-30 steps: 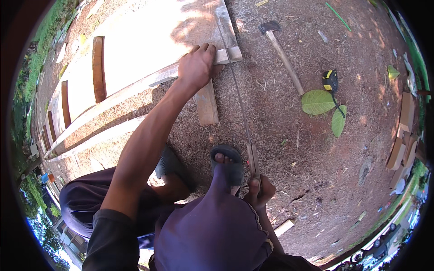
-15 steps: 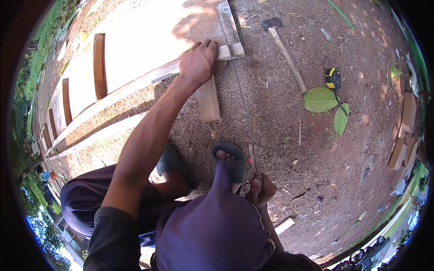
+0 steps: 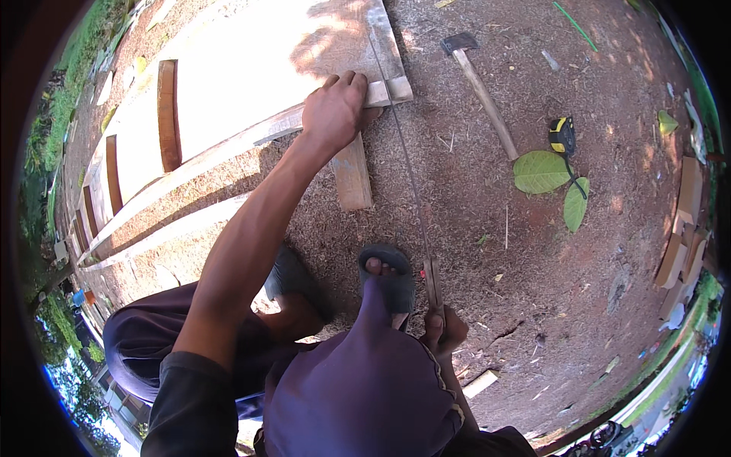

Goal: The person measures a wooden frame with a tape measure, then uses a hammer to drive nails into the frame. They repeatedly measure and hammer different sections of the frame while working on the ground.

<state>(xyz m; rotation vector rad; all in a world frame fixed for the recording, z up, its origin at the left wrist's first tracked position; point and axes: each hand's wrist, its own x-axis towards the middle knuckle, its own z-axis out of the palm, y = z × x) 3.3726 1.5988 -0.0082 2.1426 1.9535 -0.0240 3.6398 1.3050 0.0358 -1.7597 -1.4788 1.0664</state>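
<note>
My left hand [image 3: 335, 107] is closed over the edge strip of a wide wooden panel [image 3: 251, 68], near its right corner. Across that corner, just right of the knuckles, lies the long thin blade of a handsaw [image 3: 412, 179]. Its wooden handle [image 3: 432, 286] points back toward me, and my right hand [image 3: 444, 331] is wrapped around its lower end. The blade crosses the end of the pale edge strip [image 3: 399, 90], with a short piece of the strip sticking out to its right. Beneath the corner, a short wooden block [image 3: 352, 179] lies on the ground.
A hammer-like tool [image 3: 485, 95] with a wooden handle lies right of the panel. Beyond it are a yellow-and-black tape measure [image 3: 562, 135] and green leaves [image 3: 541, 172]. My sandalled foot [image 3: 387, 278] stands left of the saw handle. Wood offcuts [image 3: 681, 244] lie at the far right.
My right hand has drawn the saw slightly back toward me, so the handle sits lower. My left hand keeps its place on the panel edge.
</note>
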